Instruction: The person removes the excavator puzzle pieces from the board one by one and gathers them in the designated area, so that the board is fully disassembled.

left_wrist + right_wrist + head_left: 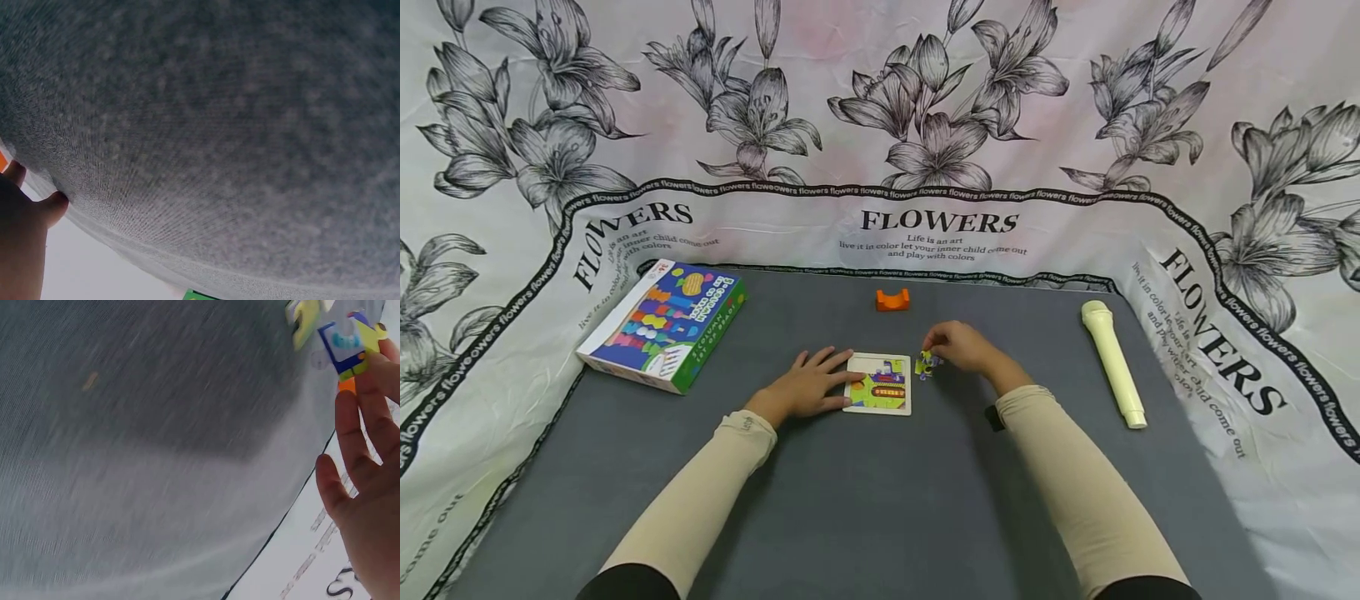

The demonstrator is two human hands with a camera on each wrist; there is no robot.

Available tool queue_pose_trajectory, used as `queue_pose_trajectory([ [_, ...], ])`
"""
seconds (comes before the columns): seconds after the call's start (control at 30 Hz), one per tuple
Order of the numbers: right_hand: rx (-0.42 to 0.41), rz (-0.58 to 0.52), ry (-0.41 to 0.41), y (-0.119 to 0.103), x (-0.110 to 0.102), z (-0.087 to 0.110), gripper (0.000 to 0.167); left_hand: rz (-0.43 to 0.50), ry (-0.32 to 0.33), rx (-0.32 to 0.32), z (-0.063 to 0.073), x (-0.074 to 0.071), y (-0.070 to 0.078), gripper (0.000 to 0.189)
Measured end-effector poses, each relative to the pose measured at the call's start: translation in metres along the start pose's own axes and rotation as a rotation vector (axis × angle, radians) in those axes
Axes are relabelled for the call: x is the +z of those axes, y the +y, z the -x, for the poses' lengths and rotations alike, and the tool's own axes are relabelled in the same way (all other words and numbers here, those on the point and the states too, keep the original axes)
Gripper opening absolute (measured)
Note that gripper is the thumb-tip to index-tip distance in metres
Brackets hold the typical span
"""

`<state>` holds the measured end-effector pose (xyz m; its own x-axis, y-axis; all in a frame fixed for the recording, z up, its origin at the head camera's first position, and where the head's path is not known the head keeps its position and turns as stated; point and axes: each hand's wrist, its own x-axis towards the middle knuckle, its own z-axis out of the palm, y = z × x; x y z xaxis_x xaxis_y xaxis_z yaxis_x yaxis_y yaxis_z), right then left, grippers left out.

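Note:
A small square jigsaw puzzle (880,403) with a white frame lies in the middle of the grey table, partly filled with a colourful vehicle picture. My left hand (808,385) lies spread at its left side, with fingers reaching onto the frame. In the left wrist view, only part of the left hand (25,219) shows at the edge. Right of the frame, my right hand (964,345) pinches a puzzle piece (350,344), coloured blue, white and yellow-green, between thumb and fingers. Another loose puzzle piece (305,324) lies on the table close by it.
A blue and green toy box (666,321) lies at the back left. An orange notched block (892,301) sits beyond the puzzle. On the right is a pale yellow stick-shaped object (1114,364). A flower-printed cloth (940,229) borders the grey table (880,508).

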<state>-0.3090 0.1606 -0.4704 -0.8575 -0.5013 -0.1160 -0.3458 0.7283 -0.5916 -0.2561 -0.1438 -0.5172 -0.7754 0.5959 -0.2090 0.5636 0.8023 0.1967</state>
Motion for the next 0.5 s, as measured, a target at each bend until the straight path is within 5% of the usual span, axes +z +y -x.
queue_pose_trajectory([
  [0.23,0.088,0.159,-0.074,0.013,-0.006,0.008,0.012,0.009,0.0,0.007,0.004,-0.001,-0.003,0.057],
  [0.5,0.1,0.186,-0.099,0.022,-0.002,0.01,0.018,0.027,0.002,0.013,0.001,-0.001,-0.001,0.056],
])
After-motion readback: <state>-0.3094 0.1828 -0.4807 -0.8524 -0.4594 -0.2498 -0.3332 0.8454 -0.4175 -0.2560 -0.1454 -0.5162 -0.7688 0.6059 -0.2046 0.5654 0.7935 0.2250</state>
